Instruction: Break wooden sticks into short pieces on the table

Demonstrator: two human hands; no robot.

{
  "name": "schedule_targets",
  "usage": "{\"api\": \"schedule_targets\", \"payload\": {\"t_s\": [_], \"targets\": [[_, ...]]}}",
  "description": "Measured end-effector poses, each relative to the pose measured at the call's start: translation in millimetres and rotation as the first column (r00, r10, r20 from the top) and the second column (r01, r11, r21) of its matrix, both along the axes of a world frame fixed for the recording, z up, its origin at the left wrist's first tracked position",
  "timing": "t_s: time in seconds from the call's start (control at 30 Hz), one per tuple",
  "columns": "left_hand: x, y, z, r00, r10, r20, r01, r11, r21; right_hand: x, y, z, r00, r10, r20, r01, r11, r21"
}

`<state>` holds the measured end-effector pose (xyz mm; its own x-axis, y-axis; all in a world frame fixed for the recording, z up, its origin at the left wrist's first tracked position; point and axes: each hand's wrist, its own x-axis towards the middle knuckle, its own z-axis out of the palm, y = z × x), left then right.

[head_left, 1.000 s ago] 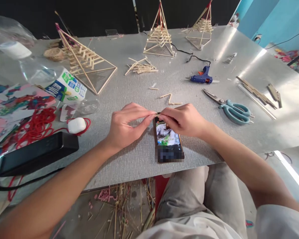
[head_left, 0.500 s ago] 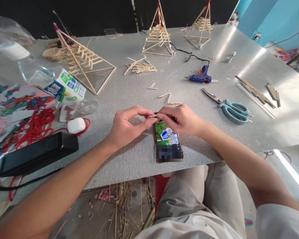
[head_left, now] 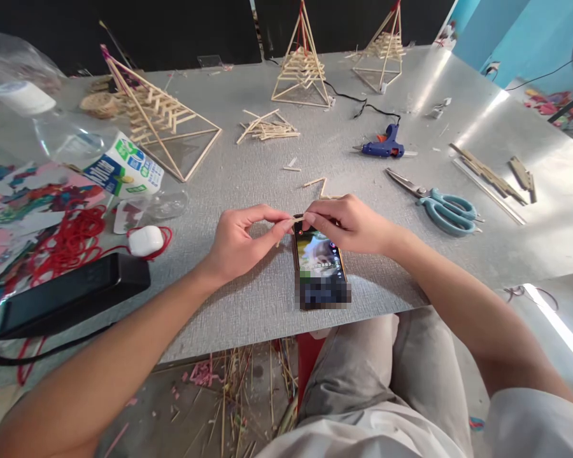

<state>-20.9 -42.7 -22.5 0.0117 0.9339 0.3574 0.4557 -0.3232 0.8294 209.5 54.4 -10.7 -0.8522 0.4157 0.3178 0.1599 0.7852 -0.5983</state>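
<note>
Both hands meet low over the near middle of the grey bench (head_left: 248, 299), just above the top edge of a phone (head_left: 321, 267) that lies flat with its screen lit. The left hand (head_left: 241, 245) has its grip pinched together, thumb and forefinger, on one end of a short wooden stick (head_left: 297, 219). The right hand (head_left: 351, 224) has its grip clamped in the same way on the other end, so the stick spans the small gap between the two sets of fingertips. It is held clear of the bench, near the phone's upper left corner. Just beyond the right hand lies a small bent piece of joined sticks (head_left: 322, 186). To the right of that are teal-handled scissors (head_left: 446, 208), with a blue glue gun (head_left: 382, 147) farther back. A loose pile of sticks (head_left: 267, 129) sits well beyond the hands. A stick pyramid (head_left: 162, 121) lies tipped on its side at the left, and two upright pyramids (head_left: 302, 63) (head_left: 384, 51) stand at the far edge. At the left are a labelled plastic bottle (head_left: 119, 168), a white earbud case (head_left: 146, 240) on a tangle of red cord (head_left: 71, 238), and a black power bank (head_left: 71, 294).
</note>
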Motion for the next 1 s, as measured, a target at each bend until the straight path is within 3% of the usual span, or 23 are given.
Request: {"api": "schedule_targets", "payload": {"t_s": [0.2, 0.27, 0.37, 0.5, 0.57, 0.8, 1.0], "targets": [[0, 2, 0.3, 0.996, -0.05, 0.078, 0.057, 0.994, -0.098, 0, 0, -2.3, 0.999, -0.033, 0.0, 0.033, 0.999, 0.038], [1, 1, 0.6, 0.998, -0.025, 0.053, 0.029, 0.995, -0.091, 0, -1, -3.1, 1.0, -0.029, 0.002, 0.029, 0.998, 0.056], [3, 0, 1.8, 0.996, 0.025, -0.091, -0.023, 1.0, 0.019, -1, -2, -3.3, 1.0, -0.008, -0.009, 0.009, 0.997, 0.07], [2, 2, 0.0, 0.974, 0.037, -0.224, 0.025, 0.963, 0.268, -1, -3, -1.4, 1.0, -0.01, 0.008, 0.01, 0.998, 0.06], [-1, 4, -2.2, 0.959, 0.051, -0.279, 0.047, 0.942, 0.333, -2, -3, -0.6, 1.0, -0.014, 0.019, 0.013, 0.999, 0.029], [-10, 4, -3.4, 0.857, 0.171, -0.486, 0.049, 0.913, 0.406, -8, -7, -2.4, 0.998, -0.055, -0.032, 0.051, 0.993, -0.109], [-8, 8, -8.7, 0.879, 0.101, -0.466, 0.097, 0.919, 0.382, -7, -8, -2.9, 0.993, -0.108, 0.048, 0.11, 0.992, -0.061]]}}
